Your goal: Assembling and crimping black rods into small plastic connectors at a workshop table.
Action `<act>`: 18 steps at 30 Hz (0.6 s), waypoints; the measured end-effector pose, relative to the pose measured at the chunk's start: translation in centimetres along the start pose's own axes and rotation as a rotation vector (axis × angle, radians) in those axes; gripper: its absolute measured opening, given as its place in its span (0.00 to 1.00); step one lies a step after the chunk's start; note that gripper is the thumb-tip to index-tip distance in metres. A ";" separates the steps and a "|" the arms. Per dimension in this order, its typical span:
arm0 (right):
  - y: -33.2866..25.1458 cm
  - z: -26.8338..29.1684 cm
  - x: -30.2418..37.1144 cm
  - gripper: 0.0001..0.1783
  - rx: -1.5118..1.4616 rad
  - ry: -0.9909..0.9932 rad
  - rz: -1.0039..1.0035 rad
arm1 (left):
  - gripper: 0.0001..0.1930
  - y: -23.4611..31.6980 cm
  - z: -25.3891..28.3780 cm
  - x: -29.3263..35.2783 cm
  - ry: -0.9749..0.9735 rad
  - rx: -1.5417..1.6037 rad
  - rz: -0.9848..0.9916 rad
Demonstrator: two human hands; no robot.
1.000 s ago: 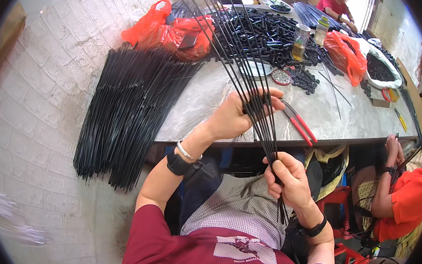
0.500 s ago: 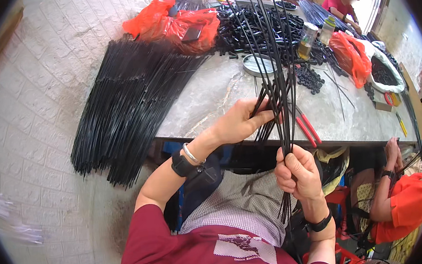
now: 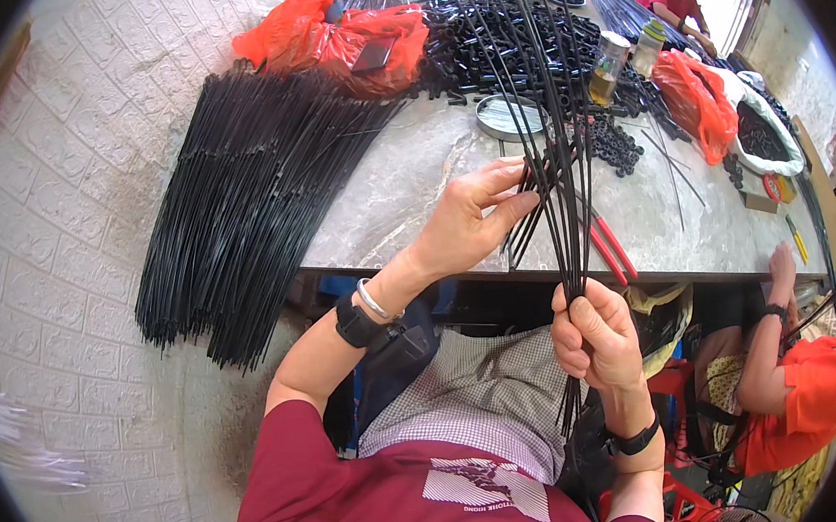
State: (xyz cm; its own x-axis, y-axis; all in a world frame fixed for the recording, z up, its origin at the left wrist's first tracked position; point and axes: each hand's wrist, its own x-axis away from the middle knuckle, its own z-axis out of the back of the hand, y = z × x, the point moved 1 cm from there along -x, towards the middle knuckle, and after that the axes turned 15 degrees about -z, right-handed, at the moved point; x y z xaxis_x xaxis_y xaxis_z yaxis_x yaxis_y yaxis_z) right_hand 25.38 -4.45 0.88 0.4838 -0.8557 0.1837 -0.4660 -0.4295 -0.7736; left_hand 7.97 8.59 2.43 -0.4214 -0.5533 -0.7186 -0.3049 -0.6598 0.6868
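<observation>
My right hand (image 3: 598, 335) is closed around a bundle of long thin black rods (image 3: 563, 238). The bundle stands nearly upright, fanning out above the fist, with its lower ends showing below. Beside it, my left hand (image 3: 479, 218) has its thumb and fingers around a second, slanted bunch of black rods (image 3: 524, 227), which crosses behind the upright ones. The far ends of this bunch are partly hidden. Red-handled pliers (image 3: 612, 246) lie at the table's front edge, just right of the rods.
A large stack of black rods (image 3: 243, 197) overhangs the table's left end. Behind are red plastic bags (image 3: 360, 52), a heap of black tubes (image 3: 499, 50), a round tin (image 3: 497, 120), jars (image 3: 608, 70) and small black rings (image 3: 617, 149). A co-worker in orange (image 3: 807, 386) sits at right.
My left hand has risen slightly, its fingers a little straighter along the slanted rods. My right hand keeps its hold on the upright bundle. The orange-clad co-worker's hand has moved up toward the table edge.
</observation>
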 end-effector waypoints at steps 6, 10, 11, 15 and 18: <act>0.2 0.1 0.0 0.11 -0.014 0.019 0.000 | 0.16 0.5 -0.1 -0.2 -0.021 -0.320 -0.084; 0.2 0.1 0.1 0.11 0.020 0.026 0.008 | 0.14 0.5 0.1 -0.1 0.012 -0.395 -0.092; 0.2 0.2 0.1 0.11 0.020 0.027 0.007 | 0.13 0.6 0.1 -0.1 0.026 -0.383 -0.053; 0.2 0.3 0.1 0.11 0.020 0.032 0.003 | 0.14 0.1 0.6 -0.1 -0.075 -0.448 0.060; 0.2 0.2 0.0 0.11 0.022 0.028 -0.001 | 0.21 0.2 0.6 -0.2 -0.105 -0.551 -0.086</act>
State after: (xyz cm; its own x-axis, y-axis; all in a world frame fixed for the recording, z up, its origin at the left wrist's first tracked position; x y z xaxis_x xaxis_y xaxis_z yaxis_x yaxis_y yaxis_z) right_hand 25.40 -4.48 0.62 0.4632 -0.8630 0.2017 -0.4485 -0.4245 -0.7866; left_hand 7.48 8.90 2.74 -0.5060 -0.4509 -0.7353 0.1371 -0.8837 0.4475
